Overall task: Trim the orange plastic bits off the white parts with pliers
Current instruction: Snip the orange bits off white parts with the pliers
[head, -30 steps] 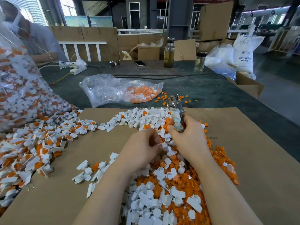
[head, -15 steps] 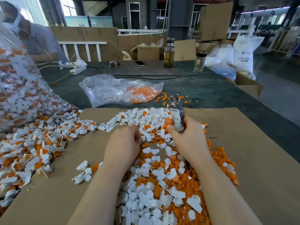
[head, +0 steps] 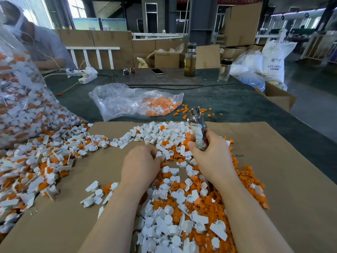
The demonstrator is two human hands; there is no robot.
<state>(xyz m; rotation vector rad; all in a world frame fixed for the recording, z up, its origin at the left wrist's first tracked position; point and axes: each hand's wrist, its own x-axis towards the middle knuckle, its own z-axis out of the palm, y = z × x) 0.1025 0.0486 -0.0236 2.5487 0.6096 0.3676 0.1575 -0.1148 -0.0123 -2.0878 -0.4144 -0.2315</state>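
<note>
"ABS RESIN" is printed on a white sack [head: 273, 63]. Pliers [head: 198, 128] are gripped by the right hand [head: 211, 156]; white parts [head: 164, 154] are pinched by the left hand [head: 140, 165].

A flat brown cardboard sheet [head: 284, 179] covers the near part of the dark green counter [head: 228, 101], and beyond it a crumpled clear plastic bag [head: 116, 101] lies on the green surface. Along the far edge stand a tall glass bottle of amber liquid [head: 190, 60] and a shorter clear glass jar with a dark lid [head: 225, 70], with a dark smartphone [head: 157, 71], a pair of sunglasses [head: 129, 71] and a white power strip [head: 87, 76] to their left. A white sack printed ABS RESIN [head: 274, 61] stands at the right behind an open brown cardboard box [head: 279, 99], and a person in a light shirt [head: 42, 44] sits at the far left.
</note>
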